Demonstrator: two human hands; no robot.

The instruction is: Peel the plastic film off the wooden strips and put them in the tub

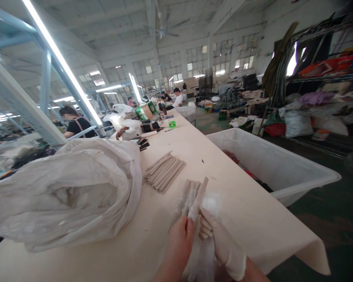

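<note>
Factory-hall light falls on a long cream surface (pixel 241 196) that runs away from the camera toward seated people at its far end. Near the surface's near edge, both forearms rise from the bottom of the frame and meet. The left hand (pixel 179 239) is bare, fingers curled upward, its grip closed around the lower end of a bundle of flat beige strips (pixel 192 197) that fans up and away from the palm. The right hand (pixel 223 243), in a pale glove, comes in from the right with its fingertips pressed against the same bundle just below the left thumb; its grip pinches the strips and a clear plastic sleeve (pixel 210 205) that blurs against the surface. How many strips are held cannot be told, since motion and the plastic smear them. Both wrists are cut off by the lower frame edge. Further up the surface lies a neat stack of like strips (pixel 164 171), just beside a big crumpled white sack (pixel 67 192) along the left edge. Off the right edge stands a white bin (pixel 270 164), its contents mostly hidden.
</note>
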